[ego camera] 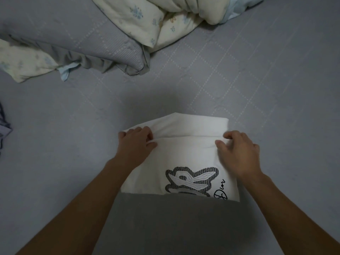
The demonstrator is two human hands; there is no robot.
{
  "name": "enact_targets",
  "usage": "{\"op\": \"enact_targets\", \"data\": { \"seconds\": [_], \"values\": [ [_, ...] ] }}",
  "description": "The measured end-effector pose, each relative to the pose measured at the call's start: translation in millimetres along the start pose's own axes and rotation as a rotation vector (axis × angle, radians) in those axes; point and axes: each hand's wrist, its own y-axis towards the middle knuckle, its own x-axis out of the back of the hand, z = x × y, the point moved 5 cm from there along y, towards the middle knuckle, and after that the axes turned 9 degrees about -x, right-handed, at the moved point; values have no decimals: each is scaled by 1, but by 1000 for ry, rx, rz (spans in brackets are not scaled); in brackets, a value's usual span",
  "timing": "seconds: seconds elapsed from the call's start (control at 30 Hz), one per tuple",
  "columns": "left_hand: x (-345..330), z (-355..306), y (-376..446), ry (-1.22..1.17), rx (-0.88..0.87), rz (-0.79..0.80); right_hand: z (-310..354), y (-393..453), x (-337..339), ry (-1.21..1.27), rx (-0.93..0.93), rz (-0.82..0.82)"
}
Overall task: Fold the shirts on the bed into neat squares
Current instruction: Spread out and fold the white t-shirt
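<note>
Far left edge we see a sliver of crumpled blue-grey cloth on the grey quilted bed cover with stitched diamond lines; too little shows to say what it is. Upper left sits a grey pillow with a ruffled edge, with a cream floral sheet poking out at its left end. Just right of the pillow, top centre, a bunched cream floral duvet with pale blue lining, touching the pillow's right side. Our left hand is at the left side of the white shirt with a grey-and-black embroidered graphic and black script lettering; grip is clamped on the shirt, thumb on top and fingers curled round the raised fold. The shirt lies on the bed, centre-low in view, already folded to a narrow panel, far end lifted and doubled back toward us so the fold line runs between both hands. Graphic sits on the near half, facing up, lettering at its right. Near edge of the shirt is cut off by a dark grey fabric at bottom centre. Our right hand rests on the shirt's right side at the fold, fingers curled, thumb and fingertips pinching the top layer.
</note>
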Motion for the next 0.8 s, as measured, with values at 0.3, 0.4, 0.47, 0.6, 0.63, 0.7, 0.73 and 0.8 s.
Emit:
{"op": "enact_targets", "data": {
  "seconds": [0.3, 0.4, 0.47, 0.6, 0.63, 0.7, 0.73, 0.8],
  "values": [
    [7, 17, -12, -21, -37, 187, 2, 1, 11, -31, -99, 200],
    [18, 14, -12, -83, -108, 228, 9, 0, 20, 79, -32, 183],
    [35, 14, -11, -235, -153, 104, 14, -2, 31, 261, -47, 126],
    [53, 31, 4, -282, -29, -130, 31, 19, 34, 447, -100, -7],
    [47, 35, 11, -232, 20, -131, 34, 28, 27, 442, -133, -13],
    [31, 39, 22, -160, 131, -87, 36, 41, 6, 345, -188, -1],
    [23, 38, 24, -134, 161, -75, 35, 44, -4, 273, -211, 6],
    [12, 35, 25, -82, 170, -95, 34, 45, -14, 227, -221, -9]
  ]
}}
